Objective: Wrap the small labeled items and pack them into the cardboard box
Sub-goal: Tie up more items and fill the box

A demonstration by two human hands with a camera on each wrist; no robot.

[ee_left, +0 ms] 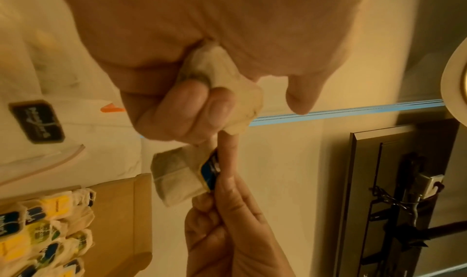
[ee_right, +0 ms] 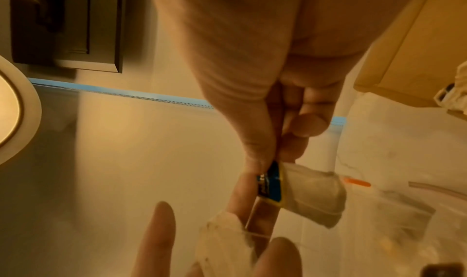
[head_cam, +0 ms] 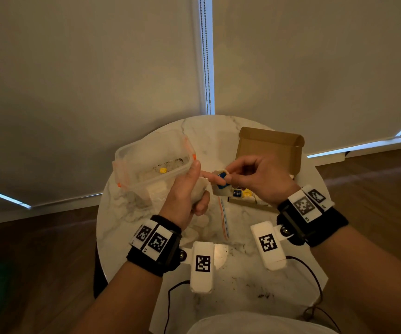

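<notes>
Wrapping step in hand, mid-air above the bench (head_cam: 127, 208): the right hand (head_cam: 259, 179) pinches a small tea bag by its blue label (head_cam: 221, 180), thumb and forefinger closed on the tag with the bag (ee_left: 177, 179) hanging off it, while the left hand (head_cam: 182, 194) has its lower fingers curled round a second crumpled tea bag (ee_left: 227, 81) and its index finger stretched out straight to touch the blue tag. A thin string seems to run between the left fingers and the tag in the right wrist view, so probably the string is being wound round the bag; can't tell how many turns are done. Next move, judged: finish the wind, tuck the label flat, then carry the bag right into the cardboard box (head_cam: 269, 150), which stands open just behind the right hand with rows of wrapped bags (ee_left: 50, 231) already in it, so the task looks well along. Needs light pinch, string is fine and the paper tears easily. Materials: bags are soft off-white filter paper, pillow-shaped, wrinkled; tags small glossy card squares, blue, yellow, dark; box is matte brown corrugated card with flap up. Clear plastic tub (head_cam: 151, 160) with orange clips sits left, rigid, a few bits inside. Bench is round, white marble-look, smooth, with crumbs.
</notes>
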